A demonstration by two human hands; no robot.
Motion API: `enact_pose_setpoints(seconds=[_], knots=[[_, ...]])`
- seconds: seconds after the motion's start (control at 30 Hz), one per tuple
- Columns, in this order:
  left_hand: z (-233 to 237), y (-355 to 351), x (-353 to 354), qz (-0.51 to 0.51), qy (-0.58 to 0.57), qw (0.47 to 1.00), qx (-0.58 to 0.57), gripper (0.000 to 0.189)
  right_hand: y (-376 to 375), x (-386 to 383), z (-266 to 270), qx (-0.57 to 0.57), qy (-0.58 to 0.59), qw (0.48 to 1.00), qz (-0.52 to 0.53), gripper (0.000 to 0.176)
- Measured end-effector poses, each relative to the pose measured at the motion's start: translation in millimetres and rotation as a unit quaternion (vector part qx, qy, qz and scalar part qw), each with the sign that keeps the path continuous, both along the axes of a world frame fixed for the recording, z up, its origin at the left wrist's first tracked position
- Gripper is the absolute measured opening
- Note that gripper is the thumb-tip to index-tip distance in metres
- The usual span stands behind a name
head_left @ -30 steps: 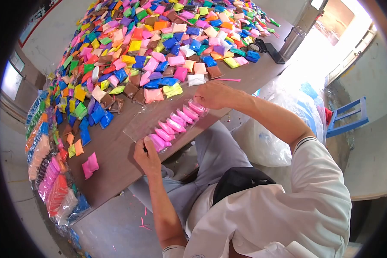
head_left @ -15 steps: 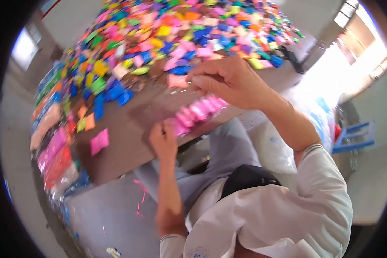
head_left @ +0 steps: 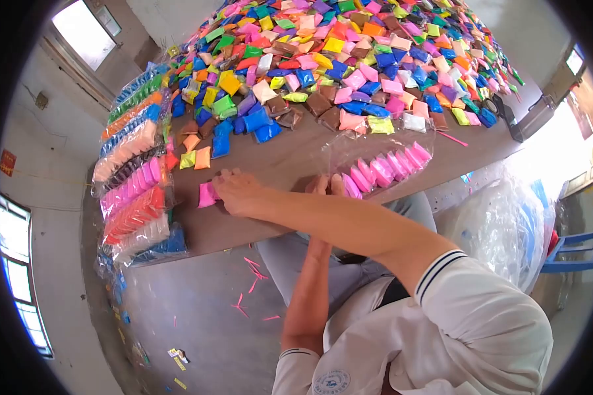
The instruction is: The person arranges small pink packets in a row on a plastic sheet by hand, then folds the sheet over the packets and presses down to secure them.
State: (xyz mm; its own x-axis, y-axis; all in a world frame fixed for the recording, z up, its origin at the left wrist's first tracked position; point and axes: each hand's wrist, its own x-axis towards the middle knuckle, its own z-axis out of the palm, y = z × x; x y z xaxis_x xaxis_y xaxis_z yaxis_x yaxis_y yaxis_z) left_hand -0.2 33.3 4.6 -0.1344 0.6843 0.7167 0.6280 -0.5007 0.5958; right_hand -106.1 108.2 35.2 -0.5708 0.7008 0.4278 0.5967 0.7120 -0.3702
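Observation:
My right hand [head_left: 238, 192] reaches across to the left over my other arm. Its fingers are bent down onto a single pink packet [head_left: 207, 195] lying on the brown table. Partly hidden behind my right forearm, my left hand [head_left: 327, 185] pinches the near end of a clear plastic bag [head_left: 349, 146]. Inside that bag, a row of pink packets [head_left: 383, 168] stands side by side, slanting up to the right.
A big heap of colourful packets [head_left: 349, 79] covers the back of the brown table [head_left: 277, 161]. Filled bags [head_left: 135, 210] line its left end. A black tape dispenser [head_left: 507, 118] is at the right, with clear plastic bags [head_left: 501, 217] below. Pink strips [head_left: 254, 270] lie on the floor.
My right hand has moved from above the bagged pink packets to the single pink packet at the left. The view has shifted, and my left hand stays at the bag's near end.

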Motion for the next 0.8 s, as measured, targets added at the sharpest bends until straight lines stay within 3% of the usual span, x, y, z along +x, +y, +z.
enact_pose_setpoints(seconds=[0.07,0.17,0.23,0.3,0.37,0.43,0.47,0.5,0.53,0.57,0.6,0.73,0.8], knots=[[23,-6,-3,-0.05,-0.079,0.983,-0.158,0.026,5,-17,-19,0.008,0.005,1.0,-0.027,0.029],[38,-9,-8,-0.072,-0.067,0.963,-0.251,0.027,11,-15,-20,0.02,-0.004,1.0,-0.002,0.03],[34,-7,-5,-0.041,-0.032,0.958,-0.281,0.028,12,-13,-19,0.049,-0.03,0.998,0.011,0.027],[18,-4,-2,-0.04,-0.065,0.975,-0.207,0.028,8,-7,-15,0.035,-0.069,0.995,0.058,0.021],[2,3,-9,-0.059,-0.058,0.976,-0.203,0.029,-15,8,-28,0.198,0.088,0.975,0.047,0.018],[7,2,-11,-0.053,-0.053,0.973,-0.219,0.029,-48,55,41,-0.008,0.128,0.99,0.051,0.016],[8,0,-9,-0.047,-0.052,0.971,-0.228,0.029,-73,92,74,-0.011,0.129,0.992,0.005,0.019],[-10,7,2,0.12,0.053,0.973,-0.191,0.029,-90,132,94,-0.013,0.131,0.99,-0.042,0.024],[-41,20,19,0.283,0.158,0.935,-0.146,0.029,-88,166,92,0.048,0.167,0.984,-0.038,0.028],[-32,16,3,0.06,0.022,0.995,-0.073,0.028,-80,200,89,0.11,0.203,0.972,-0.033,0.032],[-23,11,-13,-0.182,-0.121,0.975,-0.035,0.028,-77,239,94,0.082,0.206,0.974,-0.05,0.037],[-2,6,-7,-0.122,-0.112,0.973,-0.16,0.028,-81,345,93,-0.016,0.251,0.928,-0.274,0.03],[-3,7,-8,-0.118,-0.103,0.975,-0.16,0.028,-83,374,85,-0.012,0.213,0.931,-0.296,0.03]])
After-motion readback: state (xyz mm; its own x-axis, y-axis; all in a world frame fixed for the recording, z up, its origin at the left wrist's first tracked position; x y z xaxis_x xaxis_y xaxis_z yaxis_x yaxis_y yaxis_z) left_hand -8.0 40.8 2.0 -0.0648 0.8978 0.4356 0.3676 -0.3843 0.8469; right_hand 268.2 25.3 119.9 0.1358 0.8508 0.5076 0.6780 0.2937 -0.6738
